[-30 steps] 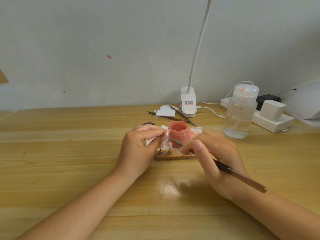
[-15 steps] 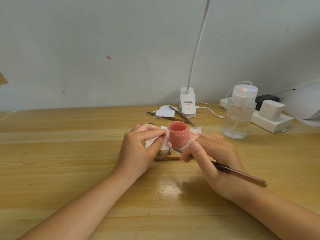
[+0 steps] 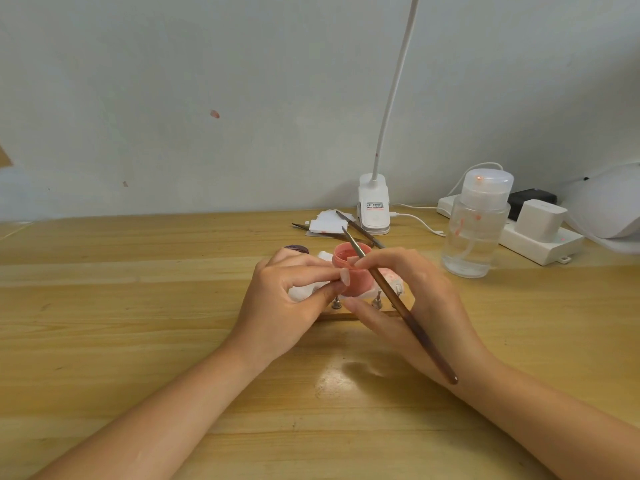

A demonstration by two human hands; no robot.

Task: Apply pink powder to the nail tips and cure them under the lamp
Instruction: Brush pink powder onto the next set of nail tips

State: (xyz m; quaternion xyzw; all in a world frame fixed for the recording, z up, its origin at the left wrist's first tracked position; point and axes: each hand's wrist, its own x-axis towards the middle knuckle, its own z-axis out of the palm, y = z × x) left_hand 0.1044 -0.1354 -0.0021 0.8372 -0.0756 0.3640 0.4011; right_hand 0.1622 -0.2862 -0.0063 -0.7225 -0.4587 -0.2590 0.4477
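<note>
The left hand (image 3: 284,303) pinches a pale nail tip (image 3: 345,276) between thumb and forefinger, just in front of the open pink powder jar (image 3: 353,271) on the counter (image 3: 138,306). The right hand (image 3: 415,299) grips a brush (image 3: 398,303) (its far end angled over the jar). The white curing lamp (image 3: 609,206) sits far right.

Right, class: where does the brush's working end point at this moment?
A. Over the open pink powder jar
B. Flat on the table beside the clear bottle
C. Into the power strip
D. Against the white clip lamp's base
A: the right hand holds the brush tilted, its tip up over the open pink powder jar.
</note>
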